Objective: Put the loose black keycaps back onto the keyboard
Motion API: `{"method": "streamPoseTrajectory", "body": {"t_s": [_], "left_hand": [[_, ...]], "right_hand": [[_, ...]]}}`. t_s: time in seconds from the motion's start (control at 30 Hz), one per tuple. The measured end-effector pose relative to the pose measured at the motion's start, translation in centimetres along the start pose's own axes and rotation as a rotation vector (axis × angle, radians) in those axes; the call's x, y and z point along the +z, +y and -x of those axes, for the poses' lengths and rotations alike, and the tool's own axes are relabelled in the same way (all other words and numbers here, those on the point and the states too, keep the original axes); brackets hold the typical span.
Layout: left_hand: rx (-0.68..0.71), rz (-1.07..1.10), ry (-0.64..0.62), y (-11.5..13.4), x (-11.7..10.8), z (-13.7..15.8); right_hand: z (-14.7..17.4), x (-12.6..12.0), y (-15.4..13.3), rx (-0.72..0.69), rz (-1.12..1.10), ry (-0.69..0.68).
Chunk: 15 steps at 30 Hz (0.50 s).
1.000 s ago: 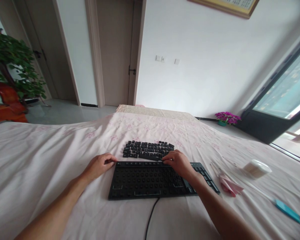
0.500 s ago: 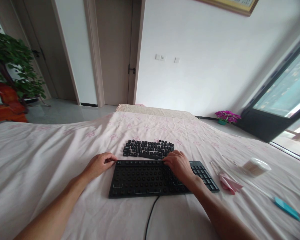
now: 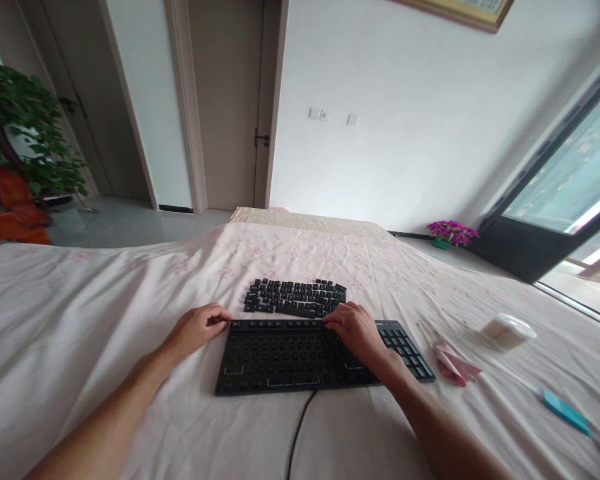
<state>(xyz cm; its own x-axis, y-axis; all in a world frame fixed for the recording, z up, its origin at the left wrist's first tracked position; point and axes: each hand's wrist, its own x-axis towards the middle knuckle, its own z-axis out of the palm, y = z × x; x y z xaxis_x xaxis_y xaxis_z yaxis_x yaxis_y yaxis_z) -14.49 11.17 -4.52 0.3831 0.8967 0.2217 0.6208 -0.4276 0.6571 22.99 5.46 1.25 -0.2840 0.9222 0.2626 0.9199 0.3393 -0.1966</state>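
A black keyboard [image 3: 275, 360] lies flat, its main block stripped of keycaps; the top row and the number pad still carry theirs. My left hand [image 3: 200, 327] rests at its far left corner, thumb and forefinger closed on the edge. Over the right part of the top row, my right hand [image 3: 355, 329] is bent down with its fingers drawn together. Its fingertips touch the row; what they hold, if anything, is hidden. Just beyond the keyboard lie many loose black keycaps [image 3: 295, 298], roughly in rows, and the right hand covers their near right corner.
A pink cloth [image 3: 455, 363], a clear round tub of cotton swabs [image 3: 507, 332] and a brush with a blue end [image 3: 566, 412] lie at the right. The keyboard's cable [image 3: 300, 427] runs toward me. A wrinkled, flowered sheet [image 3: 180, 413] covers the surface.
The view has shifted slightly. Both hands stay at the same places on the keyboard, and no object has visibly moved.
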Motion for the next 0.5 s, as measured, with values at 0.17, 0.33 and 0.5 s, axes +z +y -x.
{"method": "streamPoseTrajectory", "body": {"t_s": [0.17,0.33,0.5], "left_hand": [[-0.005,0.009,-0.005,0.3,-0.1,0.1],[-0.036,0.045,-0.002,0.4,-0.2,0.0],[-0.037,0.059,0.000,0.4,-0.2,0.0]], "right_hand": [[0.4,-0.3,-0.9,-0.031,0.085,0.018],[0.9,-0.2,-1.3,-0.069,0.110,0.042],[1.6,0.0,-1.7,-0.074,0.135,0.035]]}}
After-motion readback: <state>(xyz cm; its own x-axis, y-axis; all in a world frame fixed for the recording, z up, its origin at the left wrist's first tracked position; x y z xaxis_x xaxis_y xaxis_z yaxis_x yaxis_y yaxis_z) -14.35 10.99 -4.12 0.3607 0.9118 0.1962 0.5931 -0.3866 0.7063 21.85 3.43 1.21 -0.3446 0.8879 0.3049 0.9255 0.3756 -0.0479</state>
